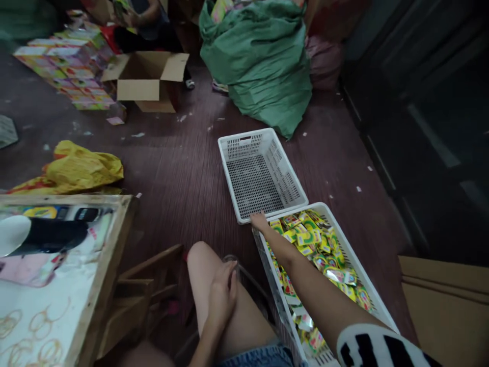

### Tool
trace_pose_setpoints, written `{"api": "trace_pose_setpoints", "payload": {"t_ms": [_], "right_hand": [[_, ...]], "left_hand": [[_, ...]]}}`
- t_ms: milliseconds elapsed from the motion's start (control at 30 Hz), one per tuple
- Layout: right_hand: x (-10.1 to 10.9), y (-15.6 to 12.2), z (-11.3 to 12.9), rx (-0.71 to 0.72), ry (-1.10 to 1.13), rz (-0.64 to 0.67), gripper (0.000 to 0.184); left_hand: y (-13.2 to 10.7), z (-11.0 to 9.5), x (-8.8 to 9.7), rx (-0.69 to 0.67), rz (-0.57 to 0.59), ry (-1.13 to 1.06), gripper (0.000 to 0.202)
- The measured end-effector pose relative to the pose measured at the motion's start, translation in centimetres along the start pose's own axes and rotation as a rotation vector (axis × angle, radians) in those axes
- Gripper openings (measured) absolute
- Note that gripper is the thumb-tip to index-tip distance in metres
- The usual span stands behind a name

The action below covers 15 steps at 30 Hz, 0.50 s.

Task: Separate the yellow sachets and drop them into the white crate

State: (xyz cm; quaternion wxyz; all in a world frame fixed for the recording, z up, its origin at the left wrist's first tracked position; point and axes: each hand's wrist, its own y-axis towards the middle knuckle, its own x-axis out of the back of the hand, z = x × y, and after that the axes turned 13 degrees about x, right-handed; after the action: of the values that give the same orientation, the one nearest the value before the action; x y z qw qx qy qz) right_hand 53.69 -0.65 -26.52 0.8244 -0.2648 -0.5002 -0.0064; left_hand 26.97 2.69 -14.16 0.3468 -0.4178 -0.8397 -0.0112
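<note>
My right hand (260, 222) reaches forward, fingers curled over the rims where two white plastic crates meet. Which of the two rims it grips is hard to make out. The nearer crate (357, 260) holds many small yellow-green packets (307, 237); my forearm crosses above them. Beyond it, the farther crate (225, 168) has nothing in it and shows its slotted floor. My left hand (222, 293) lies on my bare thigh, fingers loosely bent and thumb apart, with nothing visible in it.
A worktable (95, 285) at left carries rubber bands and a dark cylindrical object (57, 235). Ahead are a yellow sack (84, 168), an open carton (139, 89), stacked colourful boxes (72, 66), a large green sack (263, 66) and a seated person. Flat cardboard (446, 300) lies at right.
</note>
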Motion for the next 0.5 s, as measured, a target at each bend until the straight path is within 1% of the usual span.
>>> {"api": "trace_pose_setpoints", "payload": {"t_ms": [100, 167, 233, 267, 333, 400, 433, 500], "right_hand": [[0.0, 0.2, 0.0, 0.045, -0.041, 0.012, 0.033], [0.7, 0.4, 0.2, 0.067, -0.056, -0.001, 0.029], [2.5, 1.0, 0.2, 0.086, -0.067, -0.034, 0.026], [3.8, 1.5, 0.1, 0.094, -0.073, -0.058, 0.028], [7.6, 2.7, -0.4, 0.105, -0.089, -0.112, 0.029], [12.9, 3.7, -1.4, 0.110, -0.110, -0.165, 0.029], [16.0, 4.0, -2.2, 0.114, -0.120, -0.189, 0.036], [22.4, 3.8, -3.9, 0.121, -0.147, -0.230, 0.065]], "left_hand": [[-0.2, 0.2, 0.3, 0.028, 0.015, -0.089, 0.028], [-0.3, 0.3, 0.3, 0.053, 0.014, -0.141, 0.028], [-0.3, 0.3, 0.1, 0.079, 0.011, -0.180, 0.027], [-0.2, 0.2, 0.0, 0.088, 0.015, -0.194, 0.026], [-0.2, 0.1, -0.1, 0.103, 0.027, -0.217, 0.025], [-0.1, -0.1, 0.0, 0.113, 0.036, -0.234, 0.025], [-0.1, -0.1, 0.1, 0.117, 0.035, -0.240, 0.024], [0.0, -0.2, 0.3, 0.119, 0.037, -0.237, 0.023]]}}
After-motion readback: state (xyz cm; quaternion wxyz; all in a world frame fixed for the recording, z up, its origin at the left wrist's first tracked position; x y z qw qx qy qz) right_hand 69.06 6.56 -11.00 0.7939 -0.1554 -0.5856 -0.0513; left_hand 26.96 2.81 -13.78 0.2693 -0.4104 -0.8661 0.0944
